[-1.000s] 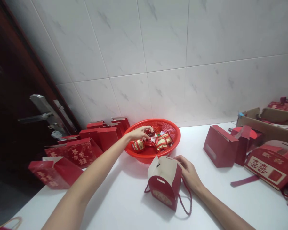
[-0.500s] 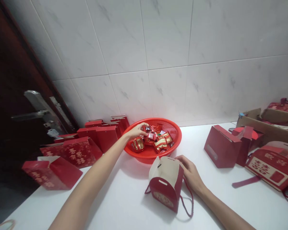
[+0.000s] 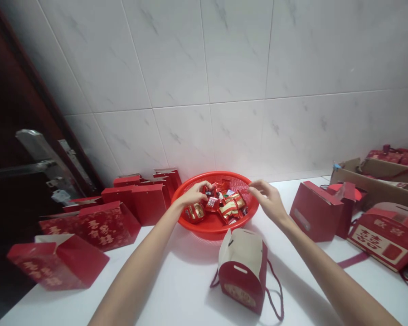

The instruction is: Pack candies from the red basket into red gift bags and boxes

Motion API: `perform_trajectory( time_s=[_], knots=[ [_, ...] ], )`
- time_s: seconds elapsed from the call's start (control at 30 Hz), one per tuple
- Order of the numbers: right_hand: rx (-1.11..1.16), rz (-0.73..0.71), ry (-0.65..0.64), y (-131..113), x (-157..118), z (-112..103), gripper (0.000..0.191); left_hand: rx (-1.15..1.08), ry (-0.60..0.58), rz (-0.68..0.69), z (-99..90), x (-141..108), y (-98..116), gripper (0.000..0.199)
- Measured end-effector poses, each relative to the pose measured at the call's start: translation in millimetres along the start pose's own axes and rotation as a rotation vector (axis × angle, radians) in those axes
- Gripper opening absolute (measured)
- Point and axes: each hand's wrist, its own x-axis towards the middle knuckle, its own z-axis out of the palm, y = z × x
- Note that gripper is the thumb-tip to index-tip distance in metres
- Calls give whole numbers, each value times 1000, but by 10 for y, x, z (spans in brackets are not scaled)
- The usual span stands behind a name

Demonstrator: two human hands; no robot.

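A red plastic basket (image 3: 214,233) holds several candies in red and gold wrappers (image 3: 231,207). Inside its left part, my left hand (image 3: 194,194) has its fingers bent around a small red wrapped candy (image 3: 210,190), partly hidden by the fingertips. My right hand (image 3: 265,197) hovers at the basket's right rim, fingers slightly curved and apart, holding nothing. In front of the basket stands a dark red gift box (image 3: 241,283), its top open, pale inside, with a cord handle hanging at its side.
Several red gift boxes (image 3: 100,226) stand on the left beside a dark door (image 3: 7,149). More red boxes (image 3: 316,210) and a cardboard carton (image 3: 353,174) are at the right. A tiled wall (image 3: 238,131) runs behind the white table (image 3: 187,280).
My right hand has let go of the gift box's side and moved up to the basket's right rim. My left hand has stayed among the candies. The view has shifted slightly.
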Motion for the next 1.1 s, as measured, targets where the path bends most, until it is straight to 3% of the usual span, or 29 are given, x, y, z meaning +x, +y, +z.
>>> perform_trajectory(
  time_s=[0.13, 0.23, 0.3, 0.53, 0.67, 0.77, 0.83, 0.93, 1.03, 1.1],
  knots=[
    [-161, 67, -321, 55, 398, 304, 9, 125, -74, -48, 24, 35, -81, 31],
    [-364, 127, -641, 180, 496, 501, 30, 138, -124, -56, 38, 18, -110, 24],
    [-476, 182, -750, 252, 510, 585, 39, 170, -143, -55, 45, 2, -116, 20],
    [-529, 215, -846, 215, 514, 607, 31, 194, -32, -142, 48, 24, -163, 20],
    [-265, 173, -794, 140, 485, 545, 16, 280, 34, -13, 30, 44, -173, 13],
    [-10, 146, -756, 148, 489, 514, 19, 239, -30, 136, 46, 37, -127, 36],
    [117, 233, -730, 174, 502, 508, 17, 120, -135, 167, 77, 21, -74, 47],
    [249, 404, -666, 197, 515, 518, 26, -26, -238, 145, 123, -9, 14, 39],
    [326, 464, -631, 170, 509, 525, 40, -59, -178, 157, 135, -19, 78, 26],
    [380, 414, -604, 141, 499, 520, 44, -66, -136, 151, 130, -17, 99, 24]
  ],
)
